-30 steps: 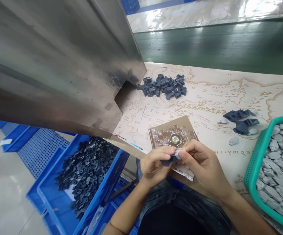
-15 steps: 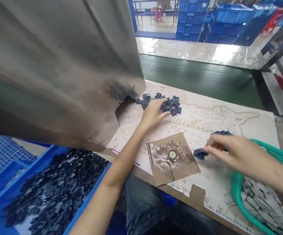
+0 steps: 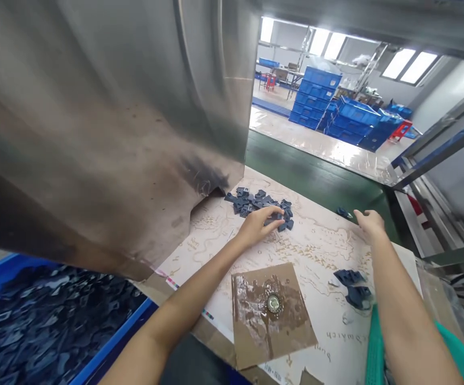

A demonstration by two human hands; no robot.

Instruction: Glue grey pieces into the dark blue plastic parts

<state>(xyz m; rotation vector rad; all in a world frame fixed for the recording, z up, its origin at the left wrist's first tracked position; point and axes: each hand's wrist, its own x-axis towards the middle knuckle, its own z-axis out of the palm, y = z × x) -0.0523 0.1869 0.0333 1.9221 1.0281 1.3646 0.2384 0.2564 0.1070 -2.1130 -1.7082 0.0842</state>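
Note:
My left hand (image 3: 261, 223) is at the near right side of a loose pile of small dark blue-grey plastic pieces (image 3: 248, 202). Its thumb and fingertips close on one dark piece, partly hidden by the fingers. My right hand (image 3: 370, 222) reaches over the near edge of the green conveyor belt (image 3: 296, 172), fingers stretched and holding nothing. Just left of its fingertips a dark plastic piece (image 3: 343, 213) lies on the belt. Nearer to me, two small rows of dark pieces (image 3: 358, 297) rest on the map-printed sheet (image 3: 216, 251). A brown cardboard square (image 3: 252, 326) bears a wet, glossy smear and a small round cap (image 3: 273, 303).
A large metal panel (image 3: 136, 133) rises at the left. Below it stands a blue bin (image 3: 107, 342) full of dark pieces. A green basket (image 3: 374, 347) is under my right forearm. Stacked blue crates (image 3: 314, 96) and a metal frame (image 3: 436, 155) stand beyond.
My right hand has moved from beside the cardboard out to the belt and let go of a dark piece there. My left fingers have closed in at the pile. The view has tilted up.

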